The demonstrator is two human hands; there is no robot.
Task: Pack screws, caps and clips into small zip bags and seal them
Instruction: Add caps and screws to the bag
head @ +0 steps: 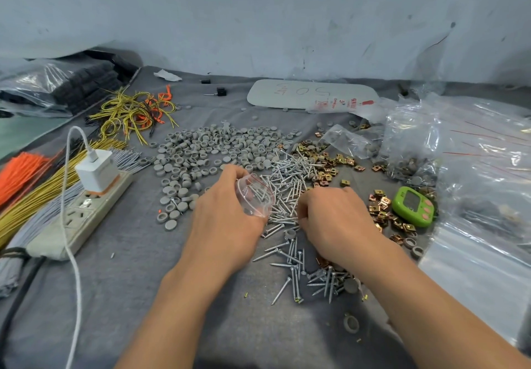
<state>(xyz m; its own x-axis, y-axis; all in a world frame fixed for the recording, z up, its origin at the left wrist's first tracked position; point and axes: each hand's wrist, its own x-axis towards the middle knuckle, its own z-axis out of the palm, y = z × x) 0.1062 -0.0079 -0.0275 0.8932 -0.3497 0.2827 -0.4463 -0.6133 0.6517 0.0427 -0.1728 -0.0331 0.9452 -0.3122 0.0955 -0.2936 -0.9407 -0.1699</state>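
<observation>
2 hands over grey cloth. White board (311,92) at back: handwriting upside down, possibly "50". Left hand (227,219) grips small zip bag (254,196), mouth open, screws inside. Right hand (330,213) fingers curled into screw pile (290,184); grip hidden. Grey caps (212,147) left, brass clips (324,161) right, green timer (413,206) near.

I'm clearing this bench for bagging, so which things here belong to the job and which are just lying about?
For the job:
small clear zip bag in the left hand
silver metal screws
round grey plastic caps
brass-coloured metal clips
right hand, on the screws

Lying about:
white power strip
green plastic timer
yellow wire bundle
</observation>
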